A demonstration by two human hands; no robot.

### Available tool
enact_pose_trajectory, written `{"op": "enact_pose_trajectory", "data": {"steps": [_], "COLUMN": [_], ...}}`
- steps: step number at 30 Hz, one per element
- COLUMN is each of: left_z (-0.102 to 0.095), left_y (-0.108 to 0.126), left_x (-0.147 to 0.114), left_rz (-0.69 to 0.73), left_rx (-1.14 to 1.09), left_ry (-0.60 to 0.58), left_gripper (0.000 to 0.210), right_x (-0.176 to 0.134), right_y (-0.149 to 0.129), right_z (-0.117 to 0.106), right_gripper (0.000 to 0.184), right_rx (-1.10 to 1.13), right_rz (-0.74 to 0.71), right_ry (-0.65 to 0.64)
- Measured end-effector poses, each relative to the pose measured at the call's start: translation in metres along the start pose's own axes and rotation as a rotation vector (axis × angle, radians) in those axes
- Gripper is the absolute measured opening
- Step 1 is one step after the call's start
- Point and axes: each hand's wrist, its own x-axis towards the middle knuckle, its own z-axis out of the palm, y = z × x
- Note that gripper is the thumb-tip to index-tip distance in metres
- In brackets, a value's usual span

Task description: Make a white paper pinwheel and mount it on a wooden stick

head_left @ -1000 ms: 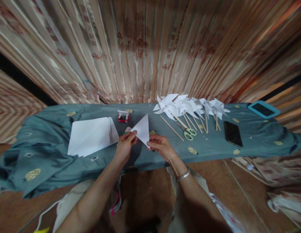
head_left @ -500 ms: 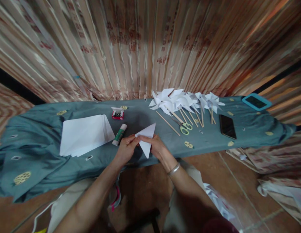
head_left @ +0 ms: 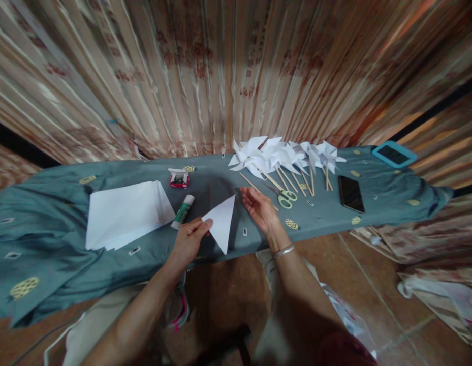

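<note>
White paper triangle (head_left: pixel 221 222) sat pinched in grip of left hand (head_left: pixel 190 239), folded, looked uncut; right hand (head_left: pixel 261 209) hung half-open, empty. Pinwheels (head_left: pixel 274 151) looked done, paper stack (head_left: pixel 123 216) lay unfolded.

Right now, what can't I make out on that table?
All in the head view:
Paper triangle: underside, facing away from the camera.
Left hand: some fingertips, hidden behind the paper.
Red box: contents, too small to identify.
Green-and-white tube: lettering, too small to read.
Pinwheels: some blades, covered by overlapping neighbours.
</note>
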Motion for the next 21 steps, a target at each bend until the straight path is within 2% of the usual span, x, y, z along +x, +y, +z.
{"op": "enact_pose_trajectory", "data": {"steps": [3,5,10,17,21], "left_z": [0.001,0.004,0.003,0.003,0.001], "left_y": [-0.003,-0.005,-0.001,0.005,0.007], "left_x": [0.003,0.004,0.005,0.009,0.006], "left_rz": [-0.018,-0.012,0.014,0.054,0.061], "left_rx": [-0.018,-0.022,-0.022,-0.054,-0.035], "left_ry": [0.016,0.0,-0.038,0.032,0.035], "left_gripper": [0.041,0.043,0.045,0.028,0.025], "right_x": [-0.018,-0.029,-0.033,-0.027,-0.013], "right_y": [0.02,0.031,0.035,0.039,0.027], "right_z": [0.013,0.022,0.029,0.022,0.009], "right_gripper": [0.037,0.039,0.038,0.033,0.03], "right_rx": [-0.061,-0.108,-0.158,-0.239,-0.235], "right_rz": [0.113,0.144,0.138,0.112,0.018], "right_ry": [-0.18,-0.237,-0.153,-0.179,-0.061]}}
